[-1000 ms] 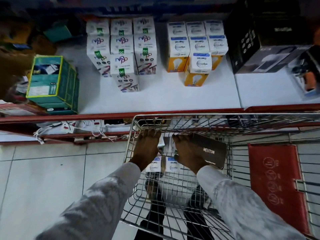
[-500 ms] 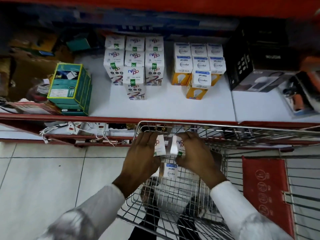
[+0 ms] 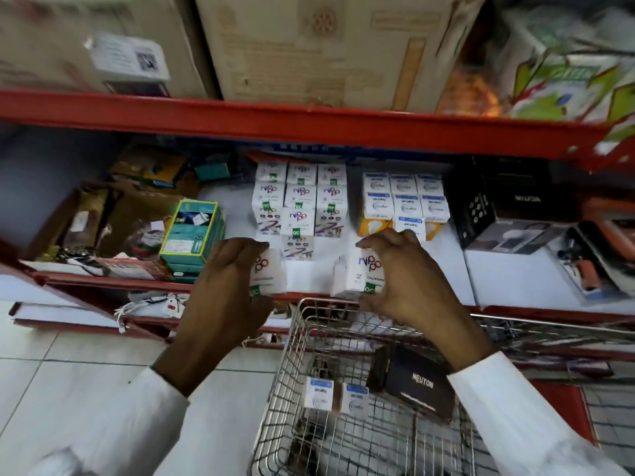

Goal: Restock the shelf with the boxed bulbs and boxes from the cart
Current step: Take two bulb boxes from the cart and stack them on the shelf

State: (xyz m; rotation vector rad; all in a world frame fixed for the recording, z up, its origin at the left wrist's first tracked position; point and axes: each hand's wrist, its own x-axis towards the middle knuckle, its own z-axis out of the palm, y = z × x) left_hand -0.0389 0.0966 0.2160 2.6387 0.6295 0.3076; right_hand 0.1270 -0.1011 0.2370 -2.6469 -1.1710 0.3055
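Note:
My left hand (image 3: 228,286) grips a white Nippo bulb box (image 3: 269,274) above the shelf's front edge. My right hand (image 3: 400,276) grips a second white Nippo bulb box (image 3: 360,273) beside it. Both boxes hang just above the white shelf (image 3: 508,280), in front of a stack of matching Nippo boxes (image 3: 299,201). A stack of blue-topped bulb boxes (image 3: 405,204) stands to the right of that. In the wire cart (image 3: 299,324) lie two blue-topped bulb boxes (image 3: 335,395) and a black Neuton box (image 3: 417,386).
A green box stack (image 3: 192,231) sits left on the shelf, with cluttered cardboard packs (image 3: 113,214) further left. Large black boxes (image 3: 508,204) stand at the right. A red shelf beam (image 3: 309,121) overhead carries big cartons (image 3: 326,46). White floor tiles (image 3: 79,383) lie at the left.
Both hands have risen out of the cart with a Nippo box each and now hold them over the shelf's front edge. The view has tilted upward.

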